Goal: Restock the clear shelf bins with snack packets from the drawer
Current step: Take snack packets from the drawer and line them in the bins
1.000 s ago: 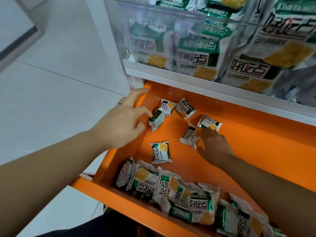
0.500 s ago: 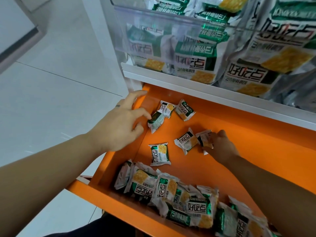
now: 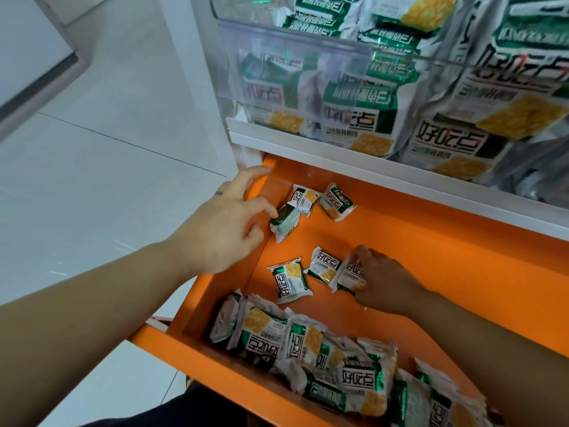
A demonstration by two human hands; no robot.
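An open orange drawer [image 3: 431, 251] holds green-and-white snack packets. My right hand [image 3: 388, 282] is inside the drawer and pinches one packet [image 3: 351, 277], which lies against another packet [image 3: 323, 266]. My left hand [image 3: 224, 229] rests over the drawer's left wall with fingers spread, its fingertips next to a packet [image 3: 284, 223] lying by that wall. A single packet [image 3: 291, 280] lies in the middle. Two more packets [image 3: 337, 201] sit at the back. Several packets [image 3: 308, 346] are heaped along the drawer's front. Above, clear shelf bins [image 3: 295, 50] are full of the same packets.
A white shelf ledge [image 3: 385, 177] juts out over the back of the drawer. Pale floor tiles [image 3: 107, 180] spread to the left, with a grey-edged white panel [image 3: 37, 72] at the far left. Dark clothing shows below the drawer front.
My right hand has drawn two packets together near the drawer's middle and closed its fingers on the right one. My left hand has stayed at the drawer's left wall.
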